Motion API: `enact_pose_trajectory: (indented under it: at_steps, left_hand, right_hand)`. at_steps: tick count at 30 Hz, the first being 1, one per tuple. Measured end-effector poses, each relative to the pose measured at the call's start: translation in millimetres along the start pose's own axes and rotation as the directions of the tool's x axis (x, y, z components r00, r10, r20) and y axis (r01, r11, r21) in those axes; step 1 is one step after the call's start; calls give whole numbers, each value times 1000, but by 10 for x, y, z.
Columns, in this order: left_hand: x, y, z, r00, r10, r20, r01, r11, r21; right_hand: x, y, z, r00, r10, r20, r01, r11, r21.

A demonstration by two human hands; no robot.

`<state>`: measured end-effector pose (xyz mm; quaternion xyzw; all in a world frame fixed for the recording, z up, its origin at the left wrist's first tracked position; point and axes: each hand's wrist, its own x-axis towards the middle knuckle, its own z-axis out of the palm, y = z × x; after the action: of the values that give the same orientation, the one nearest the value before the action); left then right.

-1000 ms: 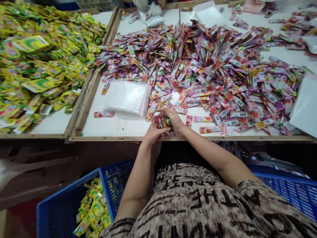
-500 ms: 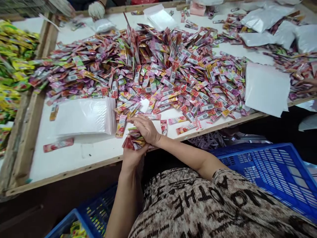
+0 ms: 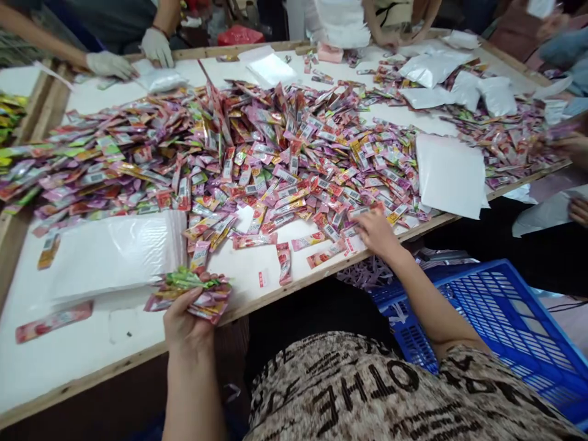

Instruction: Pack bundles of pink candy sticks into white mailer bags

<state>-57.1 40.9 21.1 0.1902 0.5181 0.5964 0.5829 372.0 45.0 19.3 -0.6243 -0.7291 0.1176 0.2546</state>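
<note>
My left hand (image 3: 184, 318) grips a fanned sachet bundle (image 3: 190, 293) just below the white bag stack (image 3: 110, 254); right hand (image 3: 374, 229), fingers loose, touches the sachet pile (image 3: 275, 159) right of that stack. I'd pinch singles, keeping the bundle squared.

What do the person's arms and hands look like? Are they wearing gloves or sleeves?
No gloves: the left hand and right hand are bare, as are both forearms. Short brown-and-cream patterned sleeves with dark block lettering begin near the elbows. No rings or watch show.
</note>
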Motion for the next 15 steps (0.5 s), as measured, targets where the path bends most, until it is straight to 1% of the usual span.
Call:
enact_pose_trajectory:
  at_steps: [1, 2, 3, 4, 5, 6, 7, 8, 9, 10, 12, 14, 15]
  left_hand:
    - [-7, 1, 7, 1000, -2, 2, 2, 1000, 13]
    - [-15, -4, 18, 1000, -1, -5, 1, 999, 35]
    - [-20, -12, 31, 1000, 5, -15, -4, 998, 63]
    - [-22, -20, 44, 1000, 14, -22, -12, 996, 91]
    - [-20, -28, 55, 999, 25, -26, -22, 993, 117]
    - [-15, -35, 64, 999, 39, -27, -35, 990, 138]
    - [-7, -39, 71, 999, 44, -25, -40, 987, 154]
    - [2, -43, 76, 999, 38, -22, -34, 986, 165]
    - [10, -44, 81, 999, 30, -22, -26, 985, 173]
    - [15, -45, 86, 999, 26, -30, -20, 983, 180]
    - [15, -43, 99, 999, 11, -48, -2, 983, 186]
    - [8, -42, 113, 998, 7, -57, 3, 985, 173]
    - [5, -43, 118, 998, 7, -56, 2, 987, 161]
  right_hand:
    - [-51, 110, -38, 998, -22, 67, 22, 1000, -1]
    - [-76, 200, -78, 995, -24, 95, 22, 1000, 19]
    - [-70, 284, -130, 997, 3, 72, -5, 1000, 31]
    - [-31, 372, -199, 997, 71, -6, -71, 997, 12]
    - [38, 472, -283, 979, 163, -121, -169, 985, -32]
    - [135, 586, -376, 936, 252, -246, -280, 956, -83]
    - [252, 710, -464, 878, 322, -354, -387, 912, -132]
    - [383, 838, -538, 838, 364, -408, -457, 875, -160]
    - [518, 959, -588, 817, 389, -425, -497, 849, -179]
    - [649, 1064, -612, 817, 402, -413, -508, 840, -188]
    - [871, 1206, -599, 850, 392, -351, -484, 844, -229]
    - [1006, 1257, -573, 876, 388, -287, -466, 835, -291]
    - [1037, 1259, -578, 876, 405, -264, -474, 826, -307]
